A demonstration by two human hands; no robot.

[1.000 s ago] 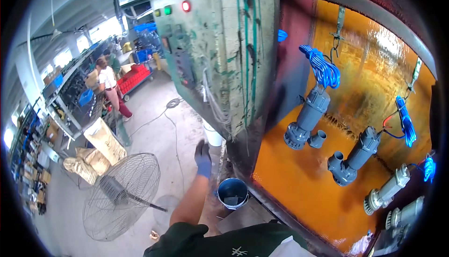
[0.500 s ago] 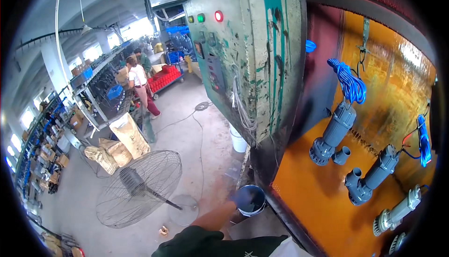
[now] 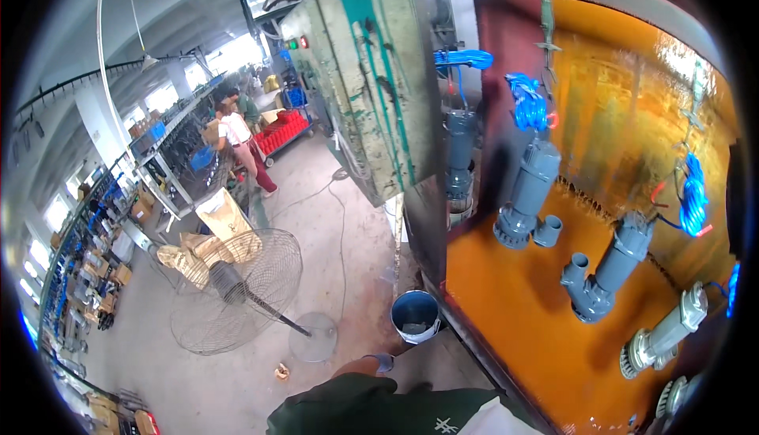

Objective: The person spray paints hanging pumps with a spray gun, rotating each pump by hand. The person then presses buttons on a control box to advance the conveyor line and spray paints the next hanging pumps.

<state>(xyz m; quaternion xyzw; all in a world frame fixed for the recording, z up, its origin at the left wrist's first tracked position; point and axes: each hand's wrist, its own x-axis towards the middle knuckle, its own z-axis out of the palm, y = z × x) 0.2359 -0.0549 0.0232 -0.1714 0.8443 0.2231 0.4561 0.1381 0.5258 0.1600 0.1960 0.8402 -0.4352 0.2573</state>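
One gloved left hand (image 3: 383, 362) hung low, partly foreshortened, so neither its opening nor any hold could be told; the right hand was out of view. Just beyond it, at 1 o'clock, stood the blue-lined bucket (image 3: 414, 306), which a careless sweep of that hand might have tipped. Toward 2 o'clock hung several grey pumps (image 3: 615, 265); a bump setting them swinging could have knocked one against another.

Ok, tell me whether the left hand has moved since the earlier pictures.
Yes: judged against the blue-lined bucket, the left hand has drawn back toward the green shirt.
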